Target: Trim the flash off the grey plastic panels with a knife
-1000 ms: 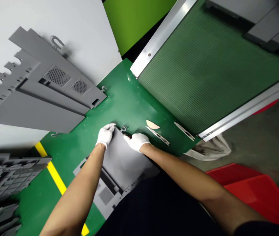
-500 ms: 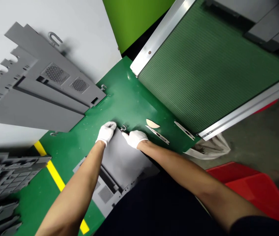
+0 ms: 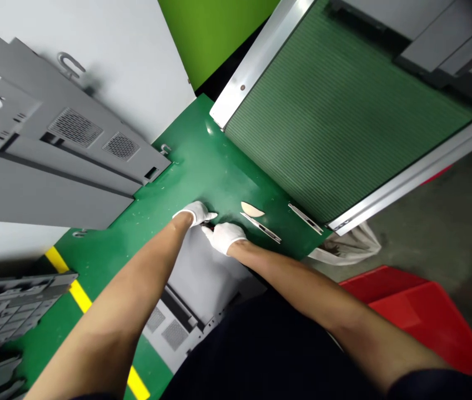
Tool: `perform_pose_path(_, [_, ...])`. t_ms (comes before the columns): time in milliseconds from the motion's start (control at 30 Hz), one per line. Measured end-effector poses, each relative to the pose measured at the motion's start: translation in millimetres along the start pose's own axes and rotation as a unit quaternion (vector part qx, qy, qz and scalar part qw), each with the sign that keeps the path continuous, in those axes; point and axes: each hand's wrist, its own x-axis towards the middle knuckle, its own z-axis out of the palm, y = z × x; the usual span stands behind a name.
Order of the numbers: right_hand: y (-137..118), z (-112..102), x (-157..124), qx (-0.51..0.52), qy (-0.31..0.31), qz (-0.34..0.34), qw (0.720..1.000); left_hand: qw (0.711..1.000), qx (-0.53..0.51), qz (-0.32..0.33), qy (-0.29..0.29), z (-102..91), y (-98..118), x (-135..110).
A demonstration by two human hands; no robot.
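A flat grey plastic panel (image 3: pixel 200 269) with grilles and slots lies on the green tabletop (image 3: pixel 186 178), its near end against my dark clothing. My left hand (image 3: pixel 196 213), in a white glove, is closed at the panel's far edge, over the spot of a small hook-shaped tab. Close beside it, my gloved right hand (image 3: pixel 224 238) is curled, thumb and fingers toward that same edge. A small dark thing shows at its fingertips, too small to name. The tab itself is mostly covered by my hands.
A similar grey panel (image 3: pixel 94 161) leans against the white wall at left. Stacked grey parts (image 3: pixel 15 300) stand at lower left. A ribbed green conveyor belt (image 3: pixel 344 122) runs at right. Slim pieces (image 3: pixel 261 228) and a cream half-disc (image 3: pixel 252 209) lie right of my hands; a red bin (image 3: pixel 423 311) stands below.
My left hand has moved right from the panel's corner onto the hook-shaped tab, close to my right hand. The whole view has shifted slightly.
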Motion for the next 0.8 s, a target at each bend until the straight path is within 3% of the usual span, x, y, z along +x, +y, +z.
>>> perform_pose_path(100, [1.4,0.2,1.4,-0.001,0.002,0.008,1.000,1.000,-0.008,-0.004,0.003,4.3,1.1,1.8])
perform_pose_path(200, [3.6,-2.3,3.1,0.009,-0.011,0.008,1.000,0.990,-0.131,0.046,0.013,3.1,-6.1,-17.0])
perform_pose_path(367, [11.3,-2.9,6.0,0.028,-0.029,0.009,0.999,0.922,-0.348,0.136,0.103,5.2,-30.2,-60.3])
perform_pose_path(467, [15.2,-1.4,6.5,0.026,-0.027,0.019,0.999,0.880,-0.434,0.089,0.168,14.9,-45.5,-71.7])
perform_pose_path(633, [14.7,-5.1,3.3,0.056,-0.042,0.042,0.997,0.772,-0.526,-0.021,0.356,19.8,-64.5,-80.2])
perform_pose_path(733, [22.3,-7.7,-10.8,0.084,-0.033,0.055,0.994,0.762,-0.506,-0.053,0.401,12.2,-61.0,-97.0])
perform_pose_path(800, [37.7,-5.4,-29.3,0.115,-0.011,0.070,0.991,0.782,-0.483,-0.056,0.390,10.2,-43.1,-110.3])
